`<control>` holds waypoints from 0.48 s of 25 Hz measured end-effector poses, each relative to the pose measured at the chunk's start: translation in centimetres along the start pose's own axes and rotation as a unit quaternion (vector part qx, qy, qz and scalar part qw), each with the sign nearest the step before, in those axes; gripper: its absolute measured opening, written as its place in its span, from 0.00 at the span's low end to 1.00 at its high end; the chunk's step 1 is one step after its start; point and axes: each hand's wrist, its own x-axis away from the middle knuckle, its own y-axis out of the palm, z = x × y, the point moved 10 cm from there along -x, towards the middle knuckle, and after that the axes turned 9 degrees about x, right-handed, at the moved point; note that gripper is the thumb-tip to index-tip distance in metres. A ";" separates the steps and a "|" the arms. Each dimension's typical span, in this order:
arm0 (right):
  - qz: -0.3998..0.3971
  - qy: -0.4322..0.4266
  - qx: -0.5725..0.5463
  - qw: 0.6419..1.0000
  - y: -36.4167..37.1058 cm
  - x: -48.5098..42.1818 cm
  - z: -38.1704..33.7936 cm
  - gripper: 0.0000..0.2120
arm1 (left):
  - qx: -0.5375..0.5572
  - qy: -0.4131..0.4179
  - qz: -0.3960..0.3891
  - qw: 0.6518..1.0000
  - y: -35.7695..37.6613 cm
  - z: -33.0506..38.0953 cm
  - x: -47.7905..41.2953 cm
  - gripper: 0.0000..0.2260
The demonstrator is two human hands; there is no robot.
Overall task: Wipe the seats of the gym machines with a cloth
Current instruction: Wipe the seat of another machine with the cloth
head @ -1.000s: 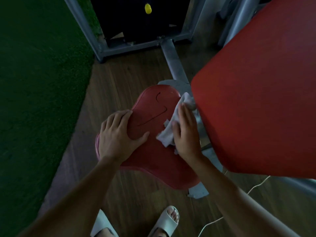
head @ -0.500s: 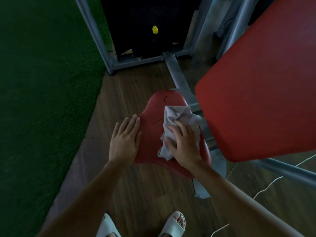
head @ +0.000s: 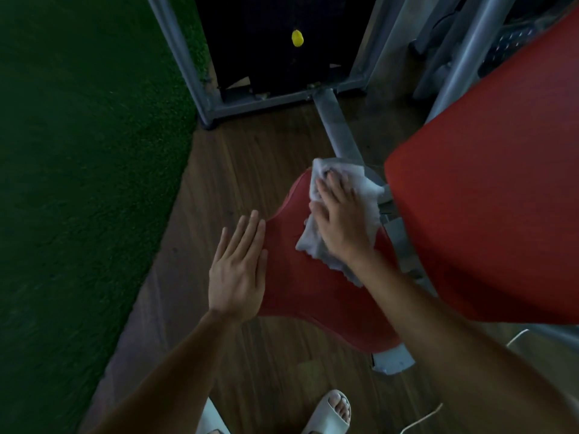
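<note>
Head view, ctr of frame: right hand (head: 340, 227) lies flat, fingers spread, pressing the grey cloth (head: 360, 183) on upper part of red seat (head: 307, 292). Left hand (head: 238, 270), fingers straight and together, rests at seat's left edge. Big red pad (head: 488, 214) at right hides seat's right side; sandal (head: 329, 415) cut off at btm.

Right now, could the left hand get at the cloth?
Probably yes: the left hand is open by the red seat, and only bare seat lies between it and the cloth, whose middle the right hand presses.
</note>
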 end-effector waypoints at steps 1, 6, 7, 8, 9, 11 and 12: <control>0.012 -0.018 -0.018 1.000 -0.1 1.5 -1.7 0.28 | 0.007 0.000 0.002 1.000 0.0 -0.2 0.0 0.22; -0.025 -0.179 0.013 0.983 0.8 6.0 -5.6 0.25 | 0.026 -0.004 0.004 1.000 -0.1 -0.4 0.1 0.22; -0.031 -0.177 0.033 0.983 0.7 4.2 -4.3 0.25 | 0.030 -0.003 0.003 1.000 -0.1 -0.4 0.0 0.21; -0.032 -0.158 0.041 0.986 0.4 1.9 -3.0 0.25 | 0.031 -0.004 0.003 0.999 -0.2 -0.4 0.0 0.21; -0.028 -0.123 0.036 0.991 -0.2 -0.4 -1.6 0.26 | 0.031 -0.004 0.005 0.999 -0.2 -0.3 0.0 0.21; -0.019 -0.038 -0.004 0.999 -0.7 -1.9 -0.6 0.25 | 0.030 0.000 0.009 1.000 -0.2 -0.2 0.1 0.21; -0.006 -0.013 -0.023 1.000 -0.7 -0.7 -1.3 0.25 | 0.030 0.002 0.011 0.999 -0.2 -0.2 0.1 0.21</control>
